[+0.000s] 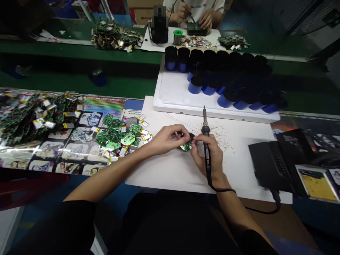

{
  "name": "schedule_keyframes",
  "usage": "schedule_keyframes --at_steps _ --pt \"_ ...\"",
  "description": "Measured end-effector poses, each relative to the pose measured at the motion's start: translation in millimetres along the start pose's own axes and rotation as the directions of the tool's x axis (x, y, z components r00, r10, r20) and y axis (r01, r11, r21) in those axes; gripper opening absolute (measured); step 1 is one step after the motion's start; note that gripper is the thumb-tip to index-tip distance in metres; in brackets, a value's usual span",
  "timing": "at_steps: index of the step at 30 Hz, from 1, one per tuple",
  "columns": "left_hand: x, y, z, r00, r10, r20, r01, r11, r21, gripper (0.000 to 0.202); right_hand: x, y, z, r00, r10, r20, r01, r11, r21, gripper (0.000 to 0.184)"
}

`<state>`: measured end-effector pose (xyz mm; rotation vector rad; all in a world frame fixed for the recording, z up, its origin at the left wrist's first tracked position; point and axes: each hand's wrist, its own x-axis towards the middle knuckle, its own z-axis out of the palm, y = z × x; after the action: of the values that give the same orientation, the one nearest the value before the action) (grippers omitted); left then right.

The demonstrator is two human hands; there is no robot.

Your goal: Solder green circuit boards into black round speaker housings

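Note:
My left hand (172, 138) is closed in a pinch at a small green circuit board (186, 146), which has a dark part at its top edge. Close by on the right, my right hand (209, 152) is closed, with a black soldering iron (206, 148) held upright along it, tip pointing away from me. The thumb and forefinger of that hand meet at the board's edge; what they pinch is too small to make out. Both hands are over a white work sheet (159, 170). Left of them lies a pile of green circuit boards (117, 132) with silver battery cells.
A white foam tray (175, 92) bears several blue-and-black cups (195, 85). More boards (39, 113) heap at far left. A black box with a cable (268, 164) stands right. Brown crumbs (220, 136) dot the sheet. Across the bench, a person's hands (205, 19) work on boards.

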<state>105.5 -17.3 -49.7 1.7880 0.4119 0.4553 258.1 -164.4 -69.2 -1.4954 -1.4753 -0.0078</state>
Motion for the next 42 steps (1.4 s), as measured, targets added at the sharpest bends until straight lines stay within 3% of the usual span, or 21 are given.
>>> schedule_keyframes --at_steps 3,9,14,19,22,26,29,31,34,37,39,42 --pt "0.5 2.9 -5.0 0.996 0.086 0.014 -0.087 0.990 0.112 0.014 -4.1 -2.2 -1.2 0.999 -0.036 0.009 0.037 0.996 -0.087 0.037" --pt "0.0 5.9 -13.8 0.972 0.175 0.156 -0.215 0.931 0.294 0.007 -11.5 -2.5 3.0 0.995 -0.080 0.055 0.091 0.963 -0.254 0.034" --pt "-0.4 0.3 -14.4 0.953 0.198 0.227 -0.276 0.878 0.391 0.010 -9.8 2.3 -5.5 0.993 -0.070 0.096 0.085 0.982 -0.167 0.037" --pt "-0.6 -8.3 -8.8 0.946 0.249 0.207 -0.316 0.847 0.426 0.011 -6.6 9.3 -15.0 0.985 -0.095 0.145 0.109 0.990 -0.092 0.041" --pt "-0.7 -12.5 -6.8 0.944 0.265 0.196 -0.325 0.845 0.425 0.009 -6.8 8.4 -19.7 0.986 -0.049 0.158 0.054 0.998 -0.023 0.037" --pt "-1.4 -13.1 -5.8 0.949 0.260 0.179 -0.314 0.838 0.447 0.008 -9.6 5.8 -30.8 0.992 0.102 0.077 -0.110 0.988 0.105 0.020" --pt "-2.0 -12.1 -5.2 0.950 0.263 0.166 -0.311 0.837 0.450 0.009 -9.5 7.0 -42.1 0.973 0.222 -0.055 -0.197 0.937 0.290 0.030" --pt "-2.0 -12.1 -5.2 0.944 0.278 0.176 -0.328 0.835 0.442 0.009 -8.6 8.5 -50.6 0.955 0.285 -0.076 -0.233 0.887 0.398 0.035" --pt "-1.6 -12.7 -5.5 0.938 0.287 0.193 -0.344 0.832 0.436 0.010 -9.4 9.6 -63.7 0.936 0.346 -0.074 -0.302 0.890 0.341 0.027" --pt "-1.3 -12.9 -5.7 0.940 0.280 0.197 -0.340 0.835 0.432 0.010 -12.9 9.4 -73.4 0.916 0.343 -0.208 -0.308 0.933 0.184 0.017" --pt "-1.3 -12.2 -5.5 0.941 0.279 0.192 -0.336 0.839 0.427 0.010 -14.6 9.9 -76.5 0.902 0.338 -0.267 -0.295 0.937 0.188 0.015" --pt "-1.4 -10.5 -5.2 0.945 0.273 0.182 -0.326 0.845 0.424 0.010 -14.1 12.3 -77.6 0.921 0.319 -0.224 -0.272 0.937 0.219 0.021"
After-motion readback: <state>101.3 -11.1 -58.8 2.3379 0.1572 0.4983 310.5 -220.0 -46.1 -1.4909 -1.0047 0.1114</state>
